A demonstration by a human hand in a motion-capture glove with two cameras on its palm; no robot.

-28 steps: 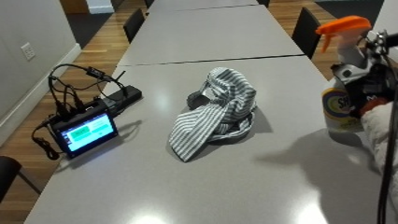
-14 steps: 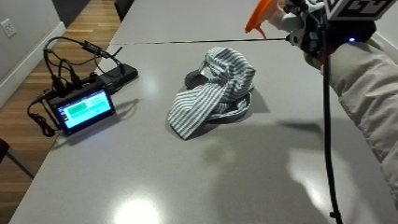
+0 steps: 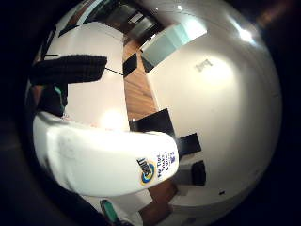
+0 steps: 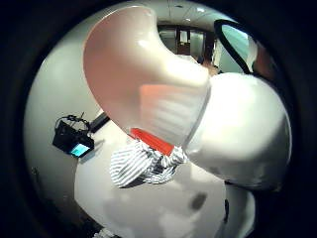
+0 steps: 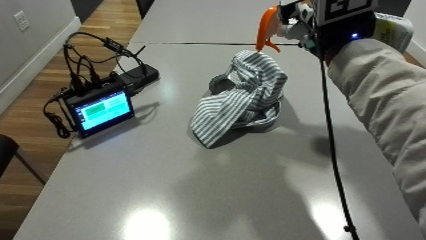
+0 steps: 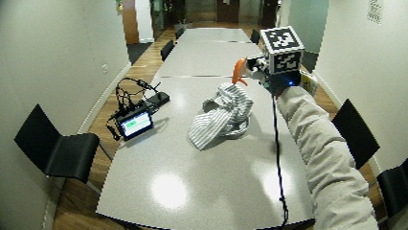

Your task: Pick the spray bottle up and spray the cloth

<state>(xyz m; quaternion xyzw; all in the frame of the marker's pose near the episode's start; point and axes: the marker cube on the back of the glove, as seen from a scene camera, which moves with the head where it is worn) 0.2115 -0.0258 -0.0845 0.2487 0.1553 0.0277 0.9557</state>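
Outside view showed your right hand (image 5: pixel 313 30) raised above the table (image 5: pixel 200 190), carrying the bottle (image 5: pixel 393 27) tipped nearly level, its orange nozzle (image 5: pixel 267 27) ahead of the grip and its body behind, toward your sleeve. Your fingers were hidden by the rig, so I cannot tell how they lay on the trigger, though the palm views had the bottle pressed close against the palm. The cloth (image 5: pixel 243 97) lay heaped on the table just below and ahead of the nozzle. You risked spraying over the heap, since the nozzle pointed across its top and not down into it. The screen (image 5: pixel 100 110) sat well off beyond the cloth, and stray mist could have drifted toward it
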